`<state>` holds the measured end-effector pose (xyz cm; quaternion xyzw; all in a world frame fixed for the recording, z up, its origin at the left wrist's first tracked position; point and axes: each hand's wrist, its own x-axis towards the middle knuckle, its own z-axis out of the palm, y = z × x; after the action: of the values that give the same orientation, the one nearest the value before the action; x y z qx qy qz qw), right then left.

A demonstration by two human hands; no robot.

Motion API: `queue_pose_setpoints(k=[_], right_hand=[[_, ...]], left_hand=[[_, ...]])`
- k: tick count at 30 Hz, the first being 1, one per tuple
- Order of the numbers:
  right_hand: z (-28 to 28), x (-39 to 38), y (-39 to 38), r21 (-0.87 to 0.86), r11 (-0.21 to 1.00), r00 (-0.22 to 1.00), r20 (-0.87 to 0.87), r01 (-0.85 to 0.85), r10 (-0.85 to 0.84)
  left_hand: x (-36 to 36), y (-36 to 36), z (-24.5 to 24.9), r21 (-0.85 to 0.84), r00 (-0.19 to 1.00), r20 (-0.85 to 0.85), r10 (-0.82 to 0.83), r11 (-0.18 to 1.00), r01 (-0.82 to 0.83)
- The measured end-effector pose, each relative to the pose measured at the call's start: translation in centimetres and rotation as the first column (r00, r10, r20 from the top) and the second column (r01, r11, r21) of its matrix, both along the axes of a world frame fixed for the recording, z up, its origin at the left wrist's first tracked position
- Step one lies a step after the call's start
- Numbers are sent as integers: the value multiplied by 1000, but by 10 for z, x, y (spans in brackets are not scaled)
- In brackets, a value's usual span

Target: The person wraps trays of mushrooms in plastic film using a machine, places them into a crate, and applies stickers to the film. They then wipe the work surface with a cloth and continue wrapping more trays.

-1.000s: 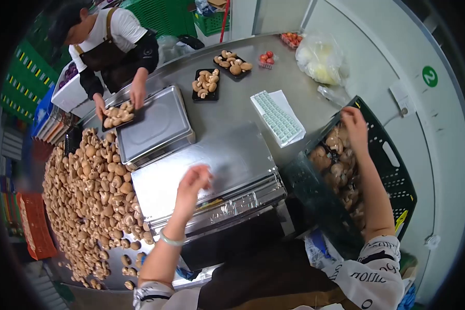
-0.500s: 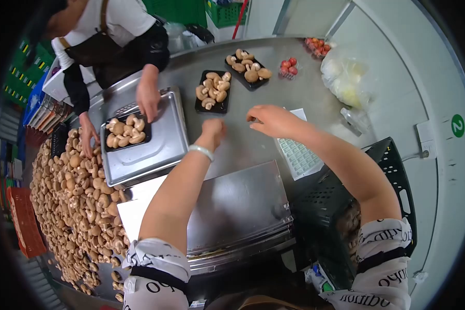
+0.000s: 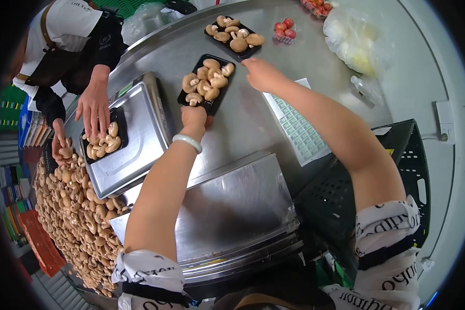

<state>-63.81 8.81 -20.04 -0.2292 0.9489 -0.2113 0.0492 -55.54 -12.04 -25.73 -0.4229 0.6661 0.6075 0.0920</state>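
My left hand (image 3: 194, 121) is closed on the near edge of a black tray of shiitake mushrooms (image 3: 204, 82), its fingers partly hidden under the wrist and tray rim. A pale bangle is on that wrist. Farther back lies a second black tray of shiitake mushrooms (image 3: 236, 37). At its near corner my right hand (image 3: 265, 76) has its fingers pinched together on the rim; the fingertips are small and partly hidden. Beneath my right forearm is a sheet of green printed labels (image 3: 302, 132) on the steel table.
On the left, a co-worker's hand (image 3: 94, 106) is over a mushroom tray on a steel scale (image 3: 144, 124); the other holds a mushroom. A mushroom heap (image 3: 77, 217) lies below. Tomato packs (image 3: 285, 31), a plastic bag (image 3: 354, 41), a steel box (image 3: 232, 206) and a dark crate (image 3: 341, 191) surround my arms.
Both my hands have moved forward to the two mushroom trays, left to the nearer, right to the farther. The view has shifted. The co-worker's hand has moved over the tray on the scale.
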Motion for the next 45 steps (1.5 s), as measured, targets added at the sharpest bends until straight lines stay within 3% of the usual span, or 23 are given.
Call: queue_pose_setpoints(k=[2,5,8,11,12,16,17,20,23,25,28,30,34,35,37,38,39,40,41,43,45], right_hand=[[-22,-2,-3,-15,993,989,91,114,-113],[-57,3,-3,-35,959,868,435,282,-239],[-63,21,2,-92,915,815,497,393,-299],[-10,42,6,-101,835,643,689,541,-333],[5,43,11,-81,872,697,639,483,-326],[79,79,24,-280,828,728,654,487,-207],[105,96,24,-322,818,727,668,477,-161],[147,154,19,-379,830,681,733,409,-1],[162,212,3,-374,859,584,804,350,112],[144,247,-8,-385,851,499,849,358,174],[136,295,-32,-278,892,460,883,356,91],[116,317,-41,-317,868,524,848,383,78],[106,341,-42,-360,856,637,770,370,48],[103,346,-38,-369,861,666,744,349,49],[107,365,-18,-393,903,872,488,175,43],[116,381,-7,-378,921,955,294,93,25],[124,396,3,-346,938,996,83,17,13],[127,409,14,-275,960,998,51,55,-42],[129,422,24,-204,974,995,15,97,-95],[129,441,30,-39,984,984,-32,172,-173],[126,454,23,148,963,974,-62,225,-218]], left_hand=[[17,-2,8,-99,986,61,-157,982,162],[35,-5,8,-175,943,113,-314,928,330],[46,-12,9,-203,902,112,-418,879,432],[48,-28,6,-510,782,110,-613,640,574],[51,-31,15,-561,779,26,-626,636,530],[85,-46,108,-546,719,-93,-688,640,541],[104,-45,152,-415,754,-98,-650,715,563],[166,-73,191,-281,733,-161,-661,742,608],[235,-100,208,-153,721,-133,-680,732,663],[282,-118,197,-175,738,-84,-670,739,651],[335,-141,155,-110,799,-48,-600,798,593],[356,-137,163,-122,820,10,-573,813,570],[382,-129,164,-220,841,-86,-533,834,506],[389,-131,166,-348,837,-157,-523,823,449],[409,-131,172,-569,801,-292,-523,768,294],[422,-134,182,-724,834,-213,-509,656,215],[437,-144,177,-838,806,-265,-530,539,78],[452,-143,192,-797,889,-182,-420,593,116],[466,-145,191,-819,910,-144,-388,562,110],[488,-141,177,-930,879,-88,-469,356,97],[496,-120,168,-899,885,-45,-463,405,167]])
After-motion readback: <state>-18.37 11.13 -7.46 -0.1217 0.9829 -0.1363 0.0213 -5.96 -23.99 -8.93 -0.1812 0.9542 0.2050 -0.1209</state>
